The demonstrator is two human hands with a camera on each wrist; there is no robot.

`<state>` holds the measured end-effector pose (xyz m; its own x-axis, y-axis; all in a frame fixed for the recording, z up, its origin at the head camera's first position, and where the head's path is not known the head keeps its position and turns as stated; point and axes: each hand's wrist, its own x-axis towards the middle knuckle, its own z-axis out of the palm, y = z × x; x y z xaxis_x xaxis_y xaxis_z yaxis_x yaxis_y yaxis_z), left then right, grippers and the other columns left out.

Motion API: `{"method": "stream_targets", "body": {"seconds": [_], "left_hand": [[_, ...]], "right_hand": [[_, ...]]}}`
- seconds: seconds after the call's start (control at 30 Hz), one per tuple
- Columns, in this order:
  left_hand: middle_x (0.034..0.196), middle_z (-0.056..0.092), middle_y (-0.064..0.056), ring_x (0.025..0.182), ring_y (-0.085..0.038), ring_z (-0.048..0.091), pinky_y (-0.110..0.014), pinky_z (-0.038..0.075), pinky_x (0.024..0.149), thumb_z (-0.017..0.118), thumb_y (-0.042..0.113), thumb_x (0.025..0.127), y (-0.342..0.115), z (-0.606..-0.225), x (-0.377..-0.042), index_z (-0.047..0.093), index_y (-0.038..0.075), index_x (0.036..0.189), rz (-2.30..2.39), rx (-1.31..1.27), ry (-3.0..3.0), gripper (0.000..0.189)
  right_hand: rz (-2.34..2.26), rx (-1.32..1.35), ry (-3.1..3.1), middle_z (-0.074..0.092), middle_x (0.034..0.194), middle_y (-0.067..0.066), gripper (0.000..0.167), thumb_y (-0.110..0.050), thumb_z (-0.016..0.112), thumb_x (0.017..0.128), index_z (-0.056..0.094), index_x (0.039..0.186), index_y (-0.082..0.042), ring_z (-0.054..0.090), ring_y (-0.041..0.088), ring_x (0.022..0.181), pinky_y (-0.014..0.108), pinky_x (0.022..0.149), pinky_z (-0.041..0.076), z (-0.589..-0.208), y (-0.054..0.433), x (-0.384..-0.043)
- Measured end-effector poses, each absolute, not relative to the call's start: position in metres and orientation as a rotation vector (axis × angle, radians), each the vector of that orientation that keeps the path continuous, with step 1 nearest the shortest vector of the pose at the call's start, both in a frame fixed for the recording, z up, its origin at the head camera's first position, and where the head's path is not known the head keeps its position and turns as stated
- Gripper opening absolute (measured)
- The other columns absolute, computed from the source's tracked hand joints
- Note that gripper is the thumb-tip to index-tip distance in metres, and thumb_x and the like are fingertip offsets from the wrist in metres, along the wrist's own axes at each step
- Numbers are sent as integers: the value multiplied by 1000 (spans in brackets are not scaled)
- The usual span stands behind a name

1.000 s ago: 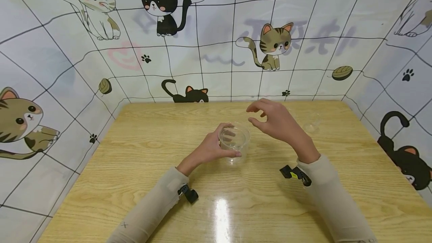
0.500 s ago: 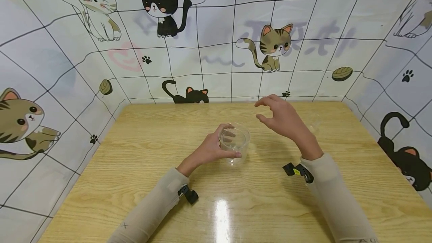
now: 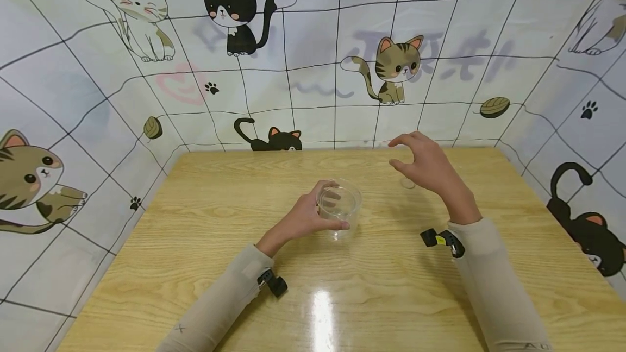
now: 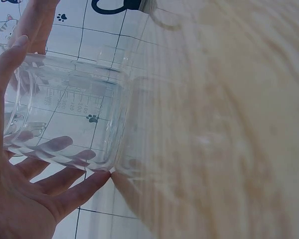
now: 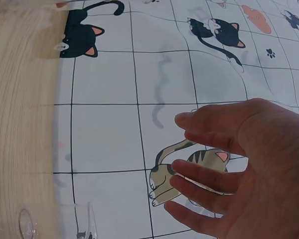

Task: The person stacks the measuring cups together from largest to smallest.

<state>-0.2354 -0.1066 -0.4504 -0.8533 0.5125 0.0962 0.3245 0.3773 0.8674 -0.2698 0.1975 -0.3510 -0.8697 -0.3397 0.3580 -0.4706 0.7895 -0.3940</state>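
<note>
A clear measuring cup (image 3: 353,205) with printed graduation marks stands upright on the wooden table. Around its left side my left hand (image 3: 305,213) holds it, thumb at the front and fingers behind. In the left wrist view, fingers of the left hand (image 4: 32,199) spread along the wall of the cup (image 4: 84,109). My right hand (image 3: 430,167) hovers to the cup's right with loosely bent fingers and nothing between them. A second clear object (image 3: 408,183) is mostly hidden behind that hand; part of a clear thing (image 5: 27,224) shows low in the right wrist view.
The wooden table (image 3: 235,178) ends at a white, grid-lined cloth backdrop (image 3: 313,86) printed with cartoon cats, which encloses the back and both sides. Dark wrist cameras (image 3: 274,282) sit on both sleeves. A bright light reflection lies on the front of the table.
My right hand has moved right and slightly away, farther from the measuring cup, covering most of the second clear object. The left hand and the measuring cup have stayed in place.
</note>
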Motion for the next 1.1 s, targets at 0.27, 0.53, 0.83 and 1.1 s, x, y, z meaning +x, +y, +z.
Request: {"method": "stream_targets", "body": {"seconds": [0.27, 0.53, 0.83, 1.1], "left_hand": [[144, 62, -3, 125, -21, 66, -38, 57, 97, 91, 47, 76, -106, -451, -235, 36, 32, 152, 1469, 758, 2457, 95], [143, 63, -3, 124, -21, 67, -39, 57, 97, 91, 47, 76, -105, -450, -236, 36, 31, 152, 1462, 771, 2468, 96], [144, 62, -4, 126, -21, 66, -39, 57, 98, 91, 47, 76, -106, -450, -236, 35, 30, 153, 1458, 769, 2465, 97], [145, 61, -6, 128, -22, 64, -42, 56, 99, 90, 49, 76, -107, -449, -234, 35, 30, 153, 1461, 768, 2451, 96]], "right_hand": [[717, 576, -2807, 56, 138, 27, 39, -15, 72, 96, 63, 132, -2, 52, 50, 128, 67, 103, 43, -363, 211, -282], [702, 558, -2887, 48, 149, 30, 44, -15, 71, 97, 60, 137, 0, 40, 51, 142, 68, 113, 35, -377, 220, -293], [666, 529, -3015, 37, 154, 35, 57, -22, 71, 96, 52, 146, -1, 34, 54, 143, 72, 107, 37, -385, 230, -298], [674, 511, -3067, 35, 156, 35, 61, -24, 68, 99, 45, 151, -2, 35, 54, 143, 73, 109, 37, -388, 231, -298]]}}
